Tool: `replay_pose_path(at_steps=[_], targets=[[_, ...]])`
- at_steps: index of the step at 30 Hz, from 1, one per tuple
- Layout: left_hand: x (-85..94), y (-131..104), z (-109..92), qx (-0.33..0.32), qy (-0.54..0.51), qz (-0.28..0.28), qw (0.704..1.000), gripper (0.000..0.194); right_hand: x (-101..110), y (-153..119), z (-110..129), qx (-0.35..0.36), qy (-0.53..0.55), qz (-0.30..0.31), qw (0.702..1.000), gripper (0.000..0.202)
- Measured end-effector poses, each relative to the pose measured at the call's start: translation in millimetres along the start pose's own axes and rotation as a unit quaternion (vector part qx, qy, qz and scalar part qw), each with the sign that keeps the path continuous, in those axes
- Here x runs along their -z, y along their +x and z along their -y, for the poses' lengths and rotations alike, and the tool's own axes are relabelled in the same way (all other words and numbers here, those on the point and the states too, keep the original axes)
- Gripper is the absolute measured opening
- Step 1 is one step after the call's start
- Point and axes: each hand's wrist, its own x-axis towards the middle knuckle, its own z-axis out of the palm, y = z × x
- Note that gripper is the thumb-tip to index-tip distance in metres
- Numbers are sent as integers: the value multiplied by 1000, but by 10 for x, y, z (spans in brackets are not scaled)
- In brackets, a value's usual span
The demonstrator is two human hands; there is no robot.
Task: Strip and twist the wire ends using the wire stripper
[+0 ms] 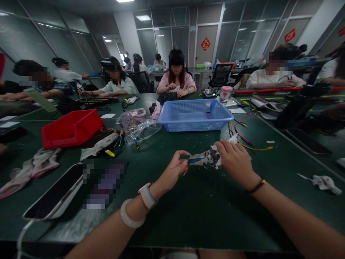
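Note:
A metal wire stripper point(206, 157) is held level above the green table, its jaws pointing left. My left hand point(176, 167) pinches the tip of the jaws between thumb and fingers. A blue strip runs along the jaws; whether it is a wire or part of the tool I cannot tell. My right hand point(234, 158) is closed round the handle end, with crumpled white tissue point(233, 139) showing around its fingers. The handles are hidden under that hand. Beyond it lie red, yellow and blue wires point(254, 146) on the table.
A blue mesh basket point(195, 126) stands ahead, with a clear plastic bag point(138, 124) of wires left of it. Further left are a red bin point(70, 128), a phone point(55, 192) and a cloth glove point(32, 167). Crumpled tissue point(325, 182) lies right. Several people sit around the table.

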Motion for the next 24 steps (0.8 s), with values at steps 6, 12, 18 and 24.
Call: replay_pose_path(at_steps=[6,12,18,24], targets=[[17,31,59,13,-1,-1,1000,29,-46,-20,2,-17,11,52,998,23],[23,34,63,27,15,1,1000,30,-74,-24,-4,-38,38,85,995,25],[35,53,105,27,-7,20,999,31,-94,-41,-14,-47,39,99,993,24],[48,49,55,111,-67,64,989,28,-127,-63,-48,-42,41,67,996,24]])
